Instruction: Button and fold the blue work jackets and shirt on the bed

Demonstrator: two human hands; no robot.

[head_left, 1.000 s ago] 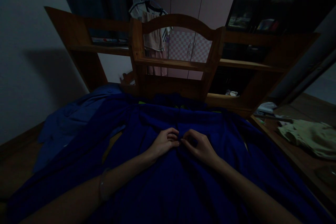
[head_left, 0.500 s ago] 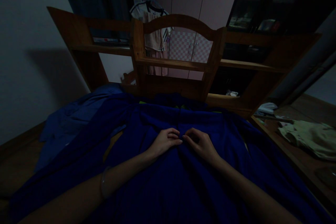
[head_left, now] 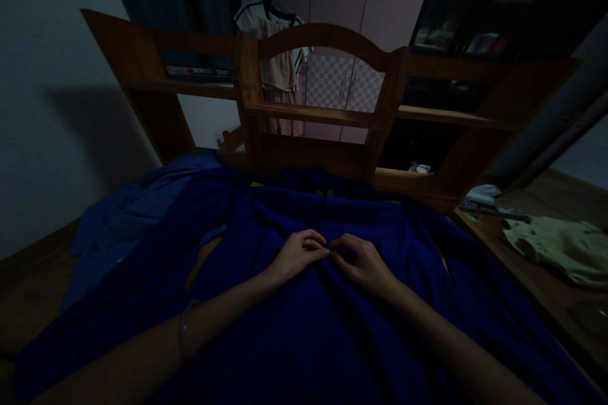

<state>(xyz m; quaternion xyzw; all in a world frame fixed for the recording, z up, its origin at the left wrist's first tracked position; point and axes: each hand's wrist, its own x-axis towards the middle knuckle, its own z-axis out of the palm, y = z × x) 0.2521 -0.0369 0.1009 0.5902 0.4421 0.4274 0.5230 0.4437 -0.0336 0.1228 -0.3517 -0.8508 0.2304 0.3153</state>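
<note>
A dark blue long-sleeved jacket [head_left: 285, 329] lies spread out in front of me, its sleeves out to both sides and bits of lime-green trim near its top. My left hand [head_left: 298, 256] is closed in a pinch at the jacket's middle front line. Facing it, my right hand [head_left: 363, 262] pinches at the same spot, thumb and index fingertips together. The two sets of fingertips nearly touch. Whatever small part of the front lies between them is too dark to make out. A pale bangle [head_left: 186, 329] circles my left wrist.
Behind the jacket stands a wooden shelf unit [head_left: 313, 115] with an arched top. A lighter blue garment [head_left: 128, 202] lies at the left by the wall. Pale clothing [head_left: 565, 247] rests on the right. Clothes on hangers [head_left: 278, 63] hang beyond the shelf.
My hands stay at the jacket's middle front. Their fingertips have drawn slightly closer together, and the right fingers have shifted a little. The jacket lies as before.
</note>
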